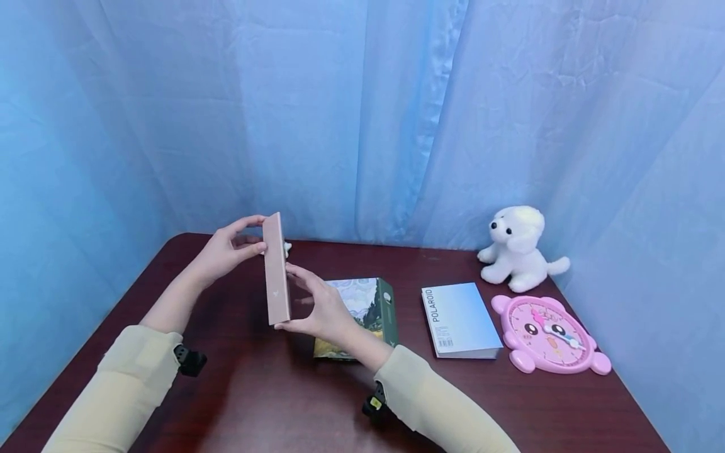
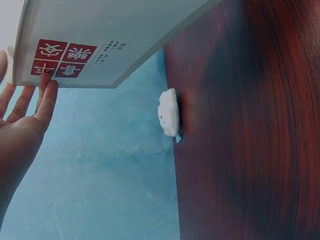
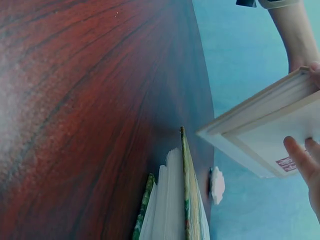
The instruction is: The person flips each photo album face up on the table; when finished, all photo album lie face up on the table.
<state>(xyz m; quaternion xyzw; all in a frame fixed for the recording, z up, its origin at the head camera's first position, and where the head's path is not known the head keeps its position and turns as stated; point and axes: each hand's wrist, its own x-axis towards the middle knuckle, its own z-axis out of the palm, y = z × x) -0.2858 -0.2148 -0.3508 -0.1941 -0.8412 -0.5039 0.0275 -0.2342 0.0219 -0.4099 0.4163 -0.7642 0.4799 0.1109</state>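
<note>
A pale pink hardcover book is held up on edge above the table, its narrow spine facing the head view. My left hand grips its upper far part, thumb on the near side. With thumb and fingers, my right hand holds its lower near corner. Red squares with white characters mark the book's pale cover in the left wrist view, where the fingertips of the left hand touch it. Page edges show between the covers in the right wrist view, beside fingers of the right hand.
Behind my right forearm lies a green book with a painted landscape cover. To its right are a white-and-blue Polaroid album, a pink toy clock and a white plush dog. A small white plush sits at the back edge, before the blue curtain.
</note>
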